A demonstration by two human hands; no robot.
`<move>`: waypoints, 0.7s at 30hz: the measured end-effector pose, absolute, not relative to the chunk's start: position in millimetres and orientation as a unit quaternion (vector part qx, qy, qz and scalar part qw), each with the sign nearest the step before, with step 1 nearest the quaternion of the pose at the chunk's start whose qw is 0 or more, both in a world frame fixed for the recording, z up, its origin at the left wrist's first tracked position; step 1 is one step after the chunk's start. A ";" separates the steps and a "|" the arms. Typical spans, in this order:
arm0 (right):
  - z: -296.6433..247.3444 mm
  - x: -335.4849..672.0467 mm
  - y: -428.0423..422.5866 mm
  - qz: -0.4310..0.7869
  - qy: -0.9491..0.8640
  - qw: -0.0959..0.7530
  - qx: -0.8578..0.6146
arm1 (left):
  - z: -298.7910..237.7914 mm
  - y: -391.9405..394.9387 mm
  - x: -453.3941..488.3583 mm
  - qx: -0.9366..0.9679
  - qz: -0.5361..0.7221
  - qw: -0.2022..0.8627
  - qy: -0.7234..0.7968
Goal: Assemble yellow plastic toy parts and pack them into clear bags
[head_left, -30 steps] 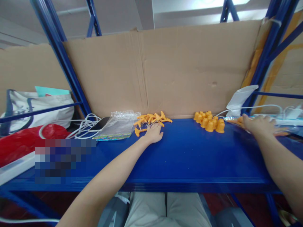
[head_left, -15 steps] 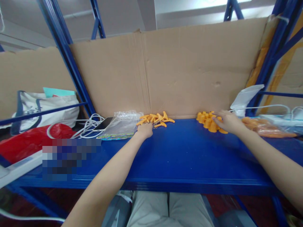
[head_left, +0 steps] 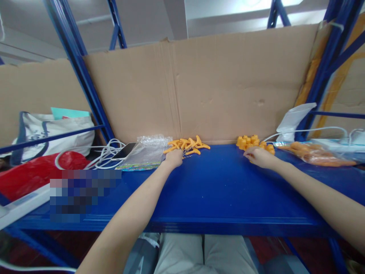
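Bright light is glaring from the ceiling [head_left: 245, 11] at upper right, while the floor [head_left: 262, 247] beneath the bench [head_left: 205, 190] is sitting in dimness. Blue posts [head_left: 81, 72] are slanting outward with wide-angle distortion, detail is looking soft, and coarse pixels [head_left: 80, 190] are masking a left-hand patch.

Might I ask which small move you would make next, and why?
I would probably bring the right hand, with one of the orange cup-shaped pieces, in toward the left hand. The right hand sits at the near edge of those pieces, the left at the curved orange pieces, with blue tabletop between. Whether the right hand grips a piece, I cannot tell.
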State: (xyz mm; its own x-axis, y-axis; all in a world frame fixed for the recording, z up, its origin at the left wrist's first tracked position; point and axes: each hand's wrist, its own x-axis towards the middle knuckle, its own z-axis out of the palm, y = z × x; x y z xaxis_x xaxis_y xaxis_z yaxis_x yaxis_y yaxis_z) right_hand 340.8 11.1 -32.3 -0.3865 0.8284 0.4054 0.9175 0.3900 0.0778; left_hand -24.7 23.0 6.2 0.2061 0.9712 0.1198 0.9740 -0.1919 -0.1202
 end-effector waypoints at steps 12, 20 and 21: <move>-29.7 290.3 23.7 -0.124 -0.826 0.123 -0.535 | -3.1 31.5 -18.8 -0.805 -0.062 0.107 -0.581; -27.1 244.0 51.6 -0.134 -0.811 0.084 -0.563 | -7.8 33.9 -18.9 -0.823 -0.098 0.112 -0.548; -28.2 241.1 53.4 -0.131 -0.809 0.090 -0.566 | -8.2 34.3 -19.0 -0.825 -0.102 0.111 -0.545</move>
